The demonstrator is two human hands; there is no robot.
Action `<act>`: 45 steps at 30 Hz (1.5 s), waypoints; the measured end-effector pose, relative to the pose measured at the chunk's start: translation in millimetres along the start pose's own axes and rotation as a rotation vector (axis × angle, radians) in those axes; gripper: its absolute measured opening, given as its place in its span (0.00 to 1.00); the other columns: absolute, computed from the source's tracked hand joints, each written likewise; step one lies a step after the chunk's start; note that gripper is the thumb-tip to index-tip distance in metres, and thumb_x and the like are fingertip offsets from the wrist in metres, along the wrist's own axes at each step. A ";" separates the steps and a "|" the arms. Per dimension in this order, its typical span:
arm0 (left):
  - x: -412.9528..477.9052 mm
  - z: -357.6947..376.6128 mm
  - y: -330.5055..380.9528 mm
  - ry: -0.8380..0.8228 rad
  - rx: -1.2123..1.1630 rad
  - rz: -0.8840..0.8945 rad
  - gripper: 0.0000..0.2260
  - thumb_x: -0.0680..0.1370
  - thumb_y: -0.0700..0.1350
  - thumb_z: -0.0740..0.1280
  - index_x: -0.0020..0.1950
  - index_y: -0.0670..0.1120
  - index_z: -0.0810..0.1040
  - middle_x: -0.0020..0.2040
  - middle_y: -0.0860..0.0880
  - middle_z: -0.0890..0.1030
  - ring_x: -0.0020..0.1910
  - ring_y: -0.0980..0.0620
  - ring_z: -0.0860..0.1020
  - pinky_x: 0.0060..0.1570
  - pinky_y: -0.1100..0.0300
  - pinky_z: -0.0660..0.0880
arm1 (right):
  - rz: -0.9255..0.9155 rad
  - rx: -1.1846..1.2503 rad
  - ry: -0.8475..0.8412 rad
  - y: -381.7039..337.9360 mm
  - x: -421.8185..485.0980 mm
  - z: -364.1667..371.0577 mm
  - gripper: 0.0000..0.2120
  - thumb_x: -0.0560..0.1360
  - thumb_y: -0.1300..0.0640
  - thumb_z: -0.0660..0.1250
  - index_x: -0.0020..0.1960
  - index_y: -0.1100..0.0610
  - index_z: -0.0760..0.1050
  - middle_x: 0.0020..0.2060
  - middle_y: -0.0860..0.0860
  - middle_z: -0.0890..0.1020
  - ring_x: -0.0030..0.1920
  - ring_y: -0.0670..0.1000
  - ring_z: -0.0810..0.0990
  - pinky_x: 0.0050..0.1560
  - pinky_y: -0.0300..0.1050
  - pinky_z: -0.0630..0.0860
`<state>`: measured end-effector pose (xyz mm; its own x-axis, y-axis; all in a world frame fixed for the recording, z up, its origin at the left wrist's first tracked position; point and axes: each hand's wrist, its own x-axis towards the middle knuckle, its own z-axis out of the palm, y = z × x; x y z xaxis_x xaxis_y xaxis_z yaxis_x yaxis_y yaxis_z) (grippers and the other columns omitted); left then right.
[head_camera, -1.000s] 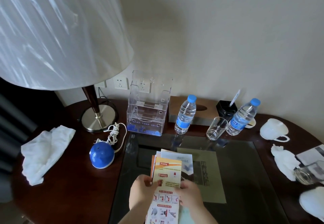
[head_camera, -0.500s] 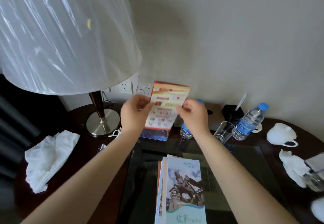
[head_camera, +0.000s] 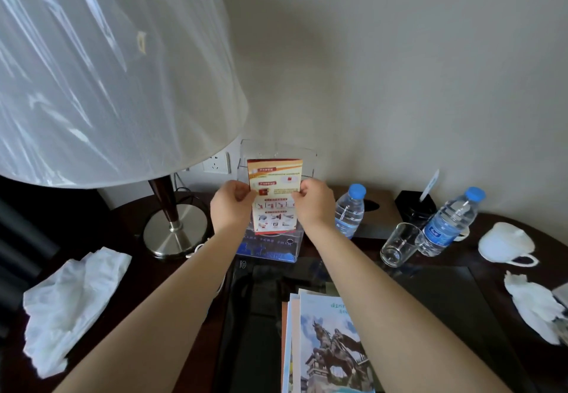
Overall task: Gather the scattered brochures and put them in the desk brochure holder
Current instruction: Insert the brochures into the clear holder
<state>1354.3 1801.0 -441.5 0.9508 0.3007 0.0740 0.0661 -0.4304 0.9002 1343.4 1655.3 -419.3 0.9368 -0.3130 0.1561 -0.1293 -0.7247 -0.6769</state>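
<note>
Head view: I hold one red-and-orange brochure (head_camera: 275, 196) upright in both hands. My left hand (head_camera: 232, 205) pinches its left edge between thumb and curled fingers, and my right hand (head_camera: 315, 205) pinches its right edge the same way. The hands are apart, the width of the sheet between them. The brochure stands against the clear brochure holder (head_camera: 278, 150), which sits at twelve o'clock from my forearms, close to the wall. Its top edge shows above the sheet and its blue-printed base below. I cannot tell whether the sheet's lower end is inside a pocket or only in front of it. The remaining brochures (head_camera: 325, 340) lie in a loose stack at six o'clock from the holder, on the table's glass panel (head_camera: 445, 294), with a horse-statue cover on top. At nine o'clock from the holder is the lamp base (head_camera: 176, 234), with the shade (head_camera: 107, 69) above it. A white cloth (head_camera: 70, 303) lies at eight o'clock on the dark table (head_camera: 153, 285). At three o'clock stand a water bottle (head_camera: 349, 211), an empty glass (head_camera: 398, 245) and a second bottle (head_camera: 448, 223), with an upturned white cup (head_camera: 505, 245) beyond them and a crumpled tissue (head_camera: 534, 309) at four o'clock.
</note>
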 end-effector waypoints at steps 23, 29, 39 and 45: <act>24.5 27.1 -6.4 -0.155 0.234 -0.032 0.11 0.79 0.49 0.64 0.50 0.44 0.81 0.39 0.50 0.81 0.32 0.56 0.74 0.30 0.63 0.67 | 0.123 -0.115 -0.120 16.2 15.4 17.5 0.10 0.79 0.60 0.61 0.59 0.59 0.76 0.57 0.55 0.81 0.55 0.56 0.81 0.48 0.46 0.79; 24.5 32.2 -15.6 -0.259 0.322 -0.109 0.12 0.79 0.48 0.62 0.40 0.43 0.78 0.36 0.45 0.80 0.33 0.48 0.76 0.34 0.59 0.73 | 0.175 -0.124 -0.168 14.5 16.1 25.6 0.12 0.79 0.59 0.63 0.62 0.58 0.75 0.59 0.55 0.81 0.56 0.56 0.81 0.51 0.48 0.80; 23.2 22.1 -6.2 -0.229 0.429 -0.030 0.11 0.80 0.47 0.59 0.55 0.42 0.75 0.39 0.48 0.77 0.35 0.52 0.76 0.30 0.61 0.68 | 0.146 -0.156 -0.049 10.0 12.5 16.6 0.18 0.78 0.60 0.64 0.66 0.60 0.64 0.58 0.57 0.79 0.55 0.57 0.81 0.50 0.50 0.81; -7.5 1.7 6.4 -0.299 0.658 0.265 0.20 0.81 0.55 0.51 0.69 0.47 0.67 0.64 0.43 0.74 0.62 0.43 0.73 0.53 0.47 0.75 | -0.140 -0.381 -0.041 0.0 -7.5 -5.8 0.30 0.80 0.53 0.61 0.77 0.58 0.53 0.67 0.57 0.71 0.66 0.56 0.71 0.56 0.51 0.77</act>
<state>1348.0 1794.5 -437.0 0.9951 -0.0857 0.0484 -0.0981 -0.9017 0.4212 1334.5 1654.1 -416.3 0.9652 -0.1758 0.1935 -0.1034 -0.9366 -0.3348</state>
